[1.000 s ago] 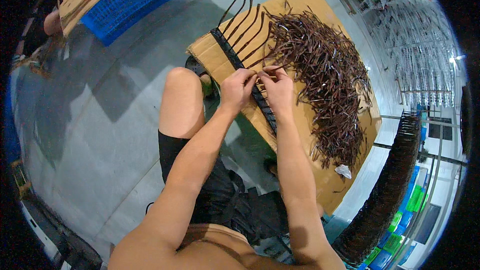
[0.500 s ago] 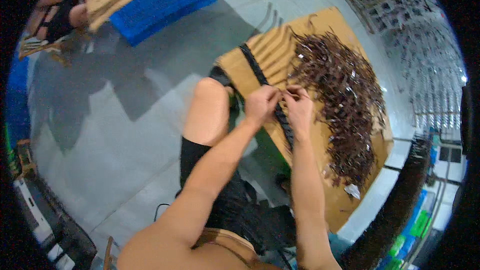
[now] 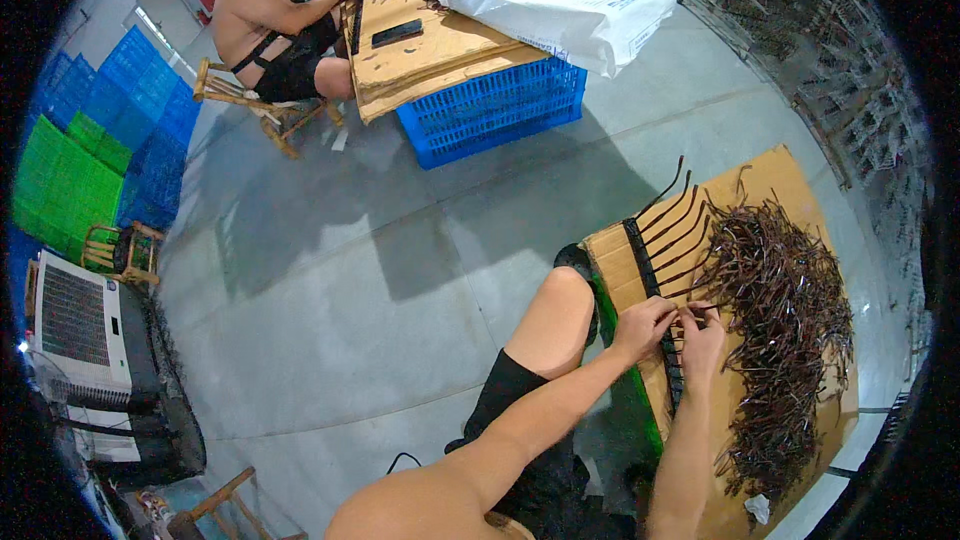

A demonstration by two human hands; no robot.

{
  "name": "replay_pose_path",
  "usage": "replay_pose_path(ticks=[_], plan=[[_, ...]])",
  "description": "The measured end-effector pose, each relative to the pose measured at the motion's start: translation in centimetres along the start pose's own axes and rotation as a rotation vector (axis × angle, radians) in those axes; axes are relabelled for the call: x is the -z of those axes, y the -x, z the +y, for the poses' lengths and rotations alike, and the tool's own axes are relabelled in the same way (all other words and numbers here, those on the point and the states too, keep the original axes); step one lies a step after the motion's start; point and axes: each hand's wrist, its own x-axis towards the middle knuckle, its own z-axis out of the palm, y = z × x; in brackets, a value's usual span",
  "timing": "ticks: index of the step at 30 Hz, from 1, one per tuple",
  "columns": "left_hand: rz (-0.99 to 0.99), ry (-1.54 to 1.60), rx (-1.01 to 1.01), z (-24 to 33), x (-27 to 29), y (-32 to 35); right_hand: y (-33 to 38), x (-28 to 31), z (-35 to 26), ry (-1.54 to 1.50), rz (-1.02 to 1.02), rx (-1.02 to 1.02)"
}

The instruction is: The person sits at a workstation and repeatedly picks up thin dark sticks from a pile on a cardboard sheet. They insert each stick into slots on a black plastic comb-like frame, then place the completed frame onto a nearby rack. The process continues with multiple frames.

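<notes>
My left hand (image 3: 643,332) and my right hand (image 3: 703,338) are close together over a long black strip (image 3: 643,258) lying on cardboard (image 3: 625,252). Several thin dark-brown rods (image 3: 677,233) stick out sideways from the strip, side by side. The right hand's fingers are pinched on what looks like another such thin brown rod. My left fingertips are pressed together at the strip's edge; what lies between them is too small to make out. A big heap of loose brown rods (image 3: 785,340) spreads on the cardboard to the right of my hands.
A white scrap (image 3: 757,509) lies by the heap's near end. At the far left, a seated person (image 3: 275,25) works at another cardboard-topped table (image 3: 440,55) on a blue crate (image 3: 490,110), with a phone (image 3: 397,33) and a white sack (image 3: 555,5). Wire racks (image 3: 840,60) stand far right.
The view has swung left and up, so the cardboard and my hands now appear lower and further right, and the other table shows more fully. Both hands stay pinched together at the strip.
</notes>
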Motion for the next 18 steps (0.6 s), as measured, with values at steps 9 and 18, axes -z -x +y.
replay_pose_path(ticks=[9, 18], plan=[[0.02, -0.034, -0.014, 0.1, 0.0, 0.1, -0.2, 0.4, 1.1, -0.207, 0.009, -0.043], [0.035, -0.062, -0.074, -0.4, -0.8, -0.5, -1.7, 0.2, 2.0, -0.367, 0.0, -0.129]])
